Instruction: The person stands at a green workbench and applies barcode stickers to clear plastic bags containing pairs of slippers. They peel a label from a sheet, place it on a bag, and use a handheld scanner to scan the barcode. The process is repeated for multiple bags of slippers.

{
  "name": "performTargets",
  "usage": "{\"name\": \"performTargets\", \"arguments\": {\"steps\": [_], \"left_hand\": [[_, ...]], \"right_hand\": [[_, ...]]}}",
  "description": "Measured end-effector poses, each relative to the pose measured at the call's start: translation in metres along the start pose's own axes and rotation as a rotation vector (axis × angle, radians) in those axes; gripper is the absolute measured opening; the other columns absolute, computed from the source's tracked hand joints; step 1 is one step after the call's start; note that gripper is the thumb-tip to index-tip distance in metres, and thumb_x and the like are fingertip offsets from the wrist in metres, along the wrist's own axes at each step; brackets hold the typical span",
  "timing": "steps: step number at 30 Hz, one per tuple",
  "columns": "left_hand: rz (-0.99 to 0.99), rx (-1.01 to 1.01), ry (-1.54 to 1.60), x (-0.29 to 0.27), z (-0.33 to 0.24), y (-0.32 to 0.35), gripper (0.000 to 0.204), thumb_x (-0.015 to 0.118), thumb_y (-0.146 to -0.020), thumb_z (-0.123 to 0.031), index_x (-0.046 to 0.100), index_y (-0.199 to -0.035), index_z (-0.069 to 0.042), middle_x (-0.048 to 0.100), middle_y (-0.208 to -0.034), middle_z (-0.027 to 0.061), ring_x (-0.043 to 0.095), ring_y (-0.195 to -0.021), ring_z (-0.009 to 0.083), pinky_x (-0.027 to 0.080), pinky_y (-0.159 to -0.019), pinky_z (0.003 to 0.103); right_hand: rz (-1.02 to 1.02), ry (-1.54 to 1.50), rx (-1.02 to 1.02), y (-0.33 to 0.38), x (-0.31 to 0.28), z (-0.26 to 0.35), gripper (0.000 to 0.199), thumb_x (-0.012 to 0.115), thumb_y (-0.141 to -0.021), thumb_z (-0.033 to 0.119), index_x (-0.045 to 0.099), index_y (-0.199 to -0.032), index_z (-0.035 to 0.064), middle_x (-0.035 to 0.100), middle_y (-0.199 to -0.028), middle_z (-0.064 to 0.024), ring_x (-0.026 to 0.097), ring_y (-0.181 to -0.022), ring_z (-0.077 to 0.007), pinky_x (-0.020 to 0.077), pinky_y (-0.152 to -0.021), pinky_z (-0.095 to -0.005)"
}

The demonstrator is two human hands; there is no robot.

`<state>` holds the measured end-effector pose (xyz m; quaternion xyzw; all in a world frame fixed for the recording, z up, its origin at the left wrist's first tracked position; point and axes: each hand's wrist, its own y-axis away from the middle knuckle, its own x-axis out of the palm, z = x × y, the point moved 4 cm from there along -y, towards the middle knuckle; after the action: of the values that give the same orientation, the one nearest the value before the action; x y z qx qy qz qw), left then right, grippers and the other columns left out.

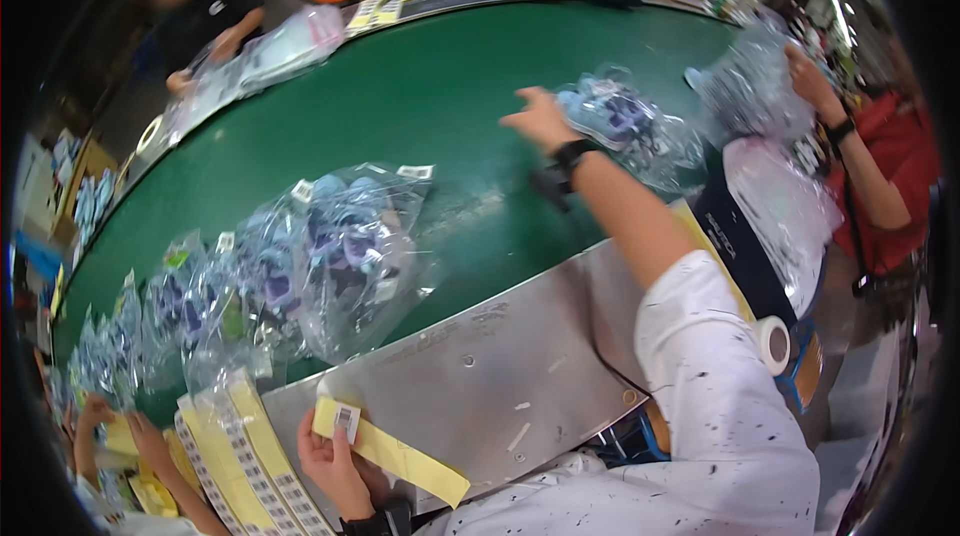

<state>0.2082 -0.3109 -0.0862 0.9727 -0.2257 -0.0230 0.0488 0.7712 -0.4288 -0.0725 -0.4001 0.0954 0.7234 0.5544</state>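
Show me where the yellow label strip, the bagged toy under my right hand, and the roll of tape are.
yellow label strip [400, 456], head view, middle of the strip.
bagged toy [625, 121], head view, on the clear bag over the purple part.
roll of tape [773, 344], head view, on the roll's white side.

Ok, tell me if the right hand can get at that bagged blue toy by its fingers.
Probably yes. The right hand is stretched out over the green belt, fingertips at the edge of the bagged blue toy, with nothing between them. The left hand holds a yellow label strip.
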Motion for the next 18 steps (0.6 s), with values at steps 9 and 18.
{"name": "performTargets", "arguments": {"steps": [9,18], "left_hand": [[-0.057,0.004,0.103,-0.002,0.000,0.002,0.059,0.057,-0.085,0.006,0.034,-0.139,0.000,0.065,-0.101,0.0159,0.065,-0.085,0.0162,0.053,-0.069,0.023],[0.013,-0.078,0.226,0.012,-0.010,0.001,0.026,0.055,-0.091,-0.002,0.057,-0.116,0.004,0.065,-0.100,0.0125,0.065,-0.089,0.0162,0.055,-0.077,0.028]], "right_hand": [[0.004,0.603,-0.119,0.008,-0.050,-0.067,0.026,0.057,-0.072,-0.005,0.063,-0.094,0.0073,0.054,-0.103,-0.0204,0.055,-0.100,-0.0404,0.0460,-0.086,-0.0436],[0.534,-0.652,-0.241,0.116,-0.012,0.134,0.043,0.066,-0.077,0.000,0.056,-0.119,0.0038,0.057,-0.117,-0.0099,0.056,-0.106,-0.0184,0.0474,-0.091,-0.0363]]}}
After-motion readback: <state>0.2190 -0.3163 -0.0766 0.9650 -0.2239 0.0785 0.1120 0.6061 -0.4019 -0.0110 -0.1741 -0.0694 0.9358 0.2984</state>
